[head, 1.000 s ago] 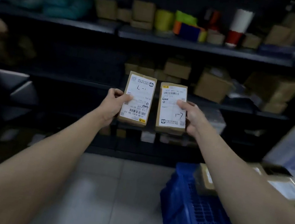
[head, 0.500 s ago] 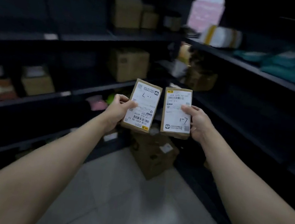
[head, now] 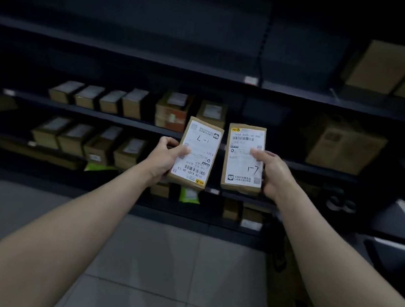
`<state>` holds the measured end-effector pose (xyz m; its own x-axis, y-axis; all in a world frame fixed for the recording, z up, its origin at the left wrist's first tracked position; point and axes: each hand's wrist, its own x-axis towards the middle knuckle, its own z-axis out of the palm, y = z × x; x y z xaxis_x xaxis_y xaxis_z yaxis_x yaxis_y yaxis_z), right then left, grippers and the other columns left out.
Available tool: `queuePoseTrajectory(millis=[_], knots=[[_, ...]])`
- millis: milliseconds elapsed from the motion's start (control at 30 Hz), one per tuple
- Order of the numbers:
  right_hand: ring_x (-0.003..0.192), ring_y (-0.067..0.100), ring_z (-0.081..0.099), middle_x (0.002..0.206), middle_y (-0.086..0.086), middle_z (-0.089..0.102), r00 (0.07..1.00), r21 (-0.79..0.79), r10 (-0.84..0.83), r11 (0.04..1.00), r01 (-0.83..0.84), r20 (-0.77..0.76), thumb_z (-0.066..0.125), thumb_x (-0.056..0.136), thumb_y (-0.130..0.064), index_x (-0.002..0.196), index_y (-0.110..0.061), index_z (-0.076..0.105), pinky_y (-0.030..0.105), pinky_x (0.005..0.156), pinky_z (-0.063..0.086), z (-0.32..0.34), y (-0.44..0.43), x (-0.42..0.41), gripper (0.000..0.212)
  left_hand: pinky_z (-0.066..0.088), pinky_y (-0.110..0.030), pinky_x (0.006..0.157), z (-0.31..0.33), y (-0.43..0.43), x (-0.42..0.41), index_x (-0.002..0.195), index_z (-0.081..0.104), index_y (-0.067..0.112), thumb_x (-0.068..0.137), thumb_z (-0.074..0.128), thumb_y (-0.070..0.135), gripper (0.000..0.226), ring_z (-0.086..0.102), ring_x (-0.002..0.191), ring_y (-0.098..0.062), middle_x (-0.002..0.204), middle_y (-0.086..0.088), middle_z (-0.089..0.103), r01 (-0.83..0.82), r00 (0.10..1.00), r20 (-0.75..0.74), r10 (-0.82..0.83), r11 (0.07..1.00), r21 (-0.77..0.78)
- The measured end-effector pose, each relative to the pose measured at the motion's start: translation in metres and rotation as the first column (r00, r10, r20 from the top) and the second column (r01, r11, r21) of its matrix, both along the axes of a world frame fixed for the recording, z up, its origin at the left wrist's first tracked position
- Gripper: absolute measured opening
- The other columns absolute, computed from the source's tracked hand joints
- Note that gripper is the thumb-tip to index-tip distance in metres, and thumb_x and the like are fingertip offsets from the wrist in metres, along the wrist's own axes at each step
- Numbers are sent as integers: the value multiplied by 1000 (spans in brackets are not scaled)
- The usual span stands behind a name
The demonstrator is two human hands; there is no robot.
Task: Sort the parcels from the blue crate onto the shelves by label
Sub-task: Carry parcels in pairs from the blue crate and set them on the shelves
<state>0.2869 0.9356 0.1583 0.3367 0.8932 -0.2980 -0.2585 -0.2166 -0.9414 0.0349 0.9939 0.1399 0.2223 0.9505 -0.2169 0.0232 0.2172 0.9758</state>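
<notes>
Abreast, left hand (head: 165, 158) gripping tilted parcel (head: 202, 148), right hand (head: 272, 177) gripping upright parcel (head: 245, 140) (shelves (head: 95, 112) behind)

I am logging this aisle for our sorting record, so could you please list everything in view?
left parcel: one, brown, white label, held up centre-left
right parcel: one, brown, white label, held up centre-right
shelving: one unit, dark, across the back
small boxes: at least ten, brown, rows on two middle levels, left
large boxes: about three, brown, upper and middle levels, right
green pouches: two, green, low level under the parcels
floor box: one, brown, on the floor, right
floor: one, grey tiles, foreground
left hand: one, grips the left parcel
right hand: one, grips the right parcel
</notes>
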Motion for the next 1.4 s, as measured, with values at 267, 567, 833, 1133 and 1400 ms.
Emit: queuePoseTrajectory(millis=[267, 567, 833, 1133, 1400], knots=[[93, 31, 72, 108, 13, 72, 978, -2, 210, 978, -210, 14, 75, 81, -19, 127, -10, 53, 55, 82, 56, 3, 73, -19, 52, 55, -31, 59, -6, 19, -23, 95, 44, 23, 82, 69, 22, 28, 67, 79, -17, 110, -11, 61, -237, 971, 45, 234, 970, 63], [91, 31, 72, 107, 13, 73, 954, -39, 300, 953, -300, 12, 76, 80, -20, 128, -11, 53, 55, 80, 57, -2, 116, -50, 54, 52, -22, 47, -10, 34, -61, 107, 40, 14, 86, 65, 17, 33, 68, 60, -10, 96, -9, 62, -348, 935, 84, 345, 937, 28], [90, 31, 72, 107, 11, 73, 950, -30, 313, 949, -313, 15, 77, 78, -22, 127, -13, 54, 55, 80, 57, -3, 159, -107, 55, 56, -33, 65, -11, 74, -117, 115, 41, 13, 85, 66, 22, 41, 67, 90, -25, 119, -18, 59, -348, 937, 57, 345, 937, 44], [90, 30, 73, 105, 12, 73, 971, -52, 240, 969, -240, -10, 75, 80, -21, 130, -13, 52, 54, 78, 58, -10, 214, -181, 55, 58, -37, 63, -23, 154, -192, 109, 43, 17, 82, 68, 25, 38, 69, 84, -24, 116, -18, 61, -252, 967, 31, 251, 968, 4], [89, 30, 73, 105, 12, 73, 981, -63, 194, 979, -195, -15, 74, 81, -18, 130, -12, 51, 53, 75, 58, -13, 252, -234, 54, 56, -30, 57, -29, 211, -240, 106, 41, 15, 84, 67, 22, 34, 68, 77, -20, 113, -17, 61, -221, 974, 44, 221, 975, 3]])
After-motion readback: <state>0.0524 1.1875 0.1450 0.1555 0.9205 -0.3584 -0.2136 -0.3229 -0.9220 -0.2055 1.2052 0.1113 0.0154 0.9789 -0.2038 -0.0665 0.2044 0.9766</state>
